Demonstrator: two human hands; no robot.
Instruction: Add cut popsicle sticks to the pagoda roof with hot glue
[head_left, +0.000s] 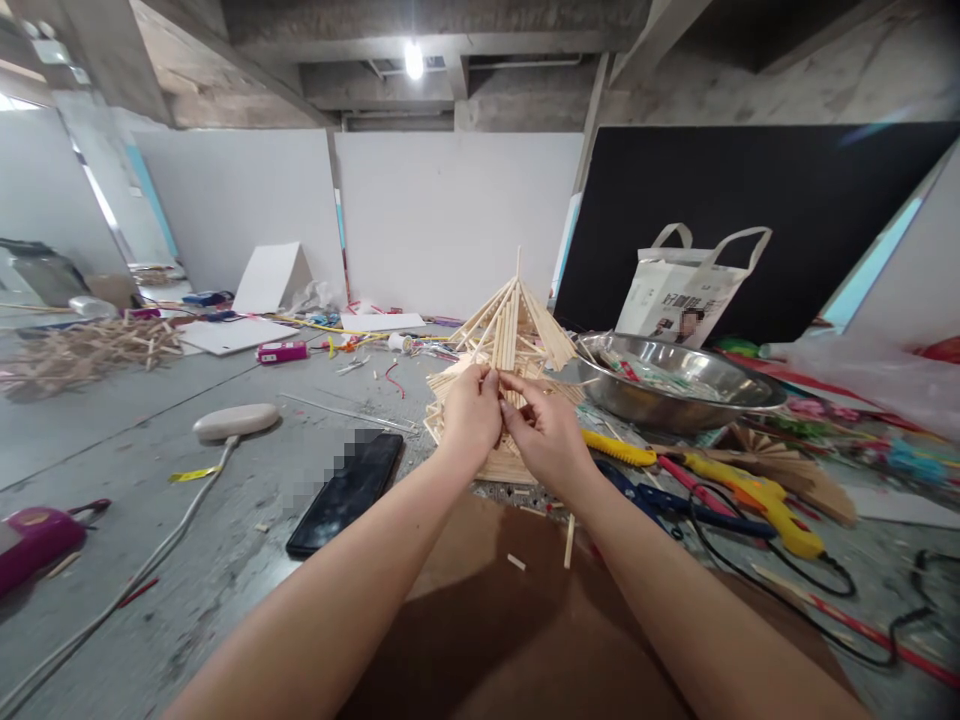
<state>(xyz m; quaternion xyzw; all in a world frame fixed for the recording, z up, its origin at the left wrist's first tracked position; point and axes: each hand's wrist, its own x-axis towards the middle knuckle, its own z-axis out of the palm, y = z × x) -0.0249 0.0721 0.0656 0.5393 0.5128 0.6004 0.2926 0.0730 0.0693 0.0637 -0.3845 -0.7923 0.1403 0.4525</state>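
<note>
A small tower-like model of thin wooden sticks stands in front of me, with a pointed roof of slanted sticks and a thin stick rising from its peak. My left hand is closed at the lower front edge of the roof, thumb and fingers pinched on the stick ends. Close beside it, my right hand has its thumb and index finger bent together against the same edge. The hands hide much of the model's lower tier. Its flat wooden base shows beneath them.
Left of my arms lies a black phone, with a white corded device beyond. At right are a metal basin, a yellow glue gun, a yellow-handled tool and cables. A brown board with stick scraps lies under my arms.
</note>
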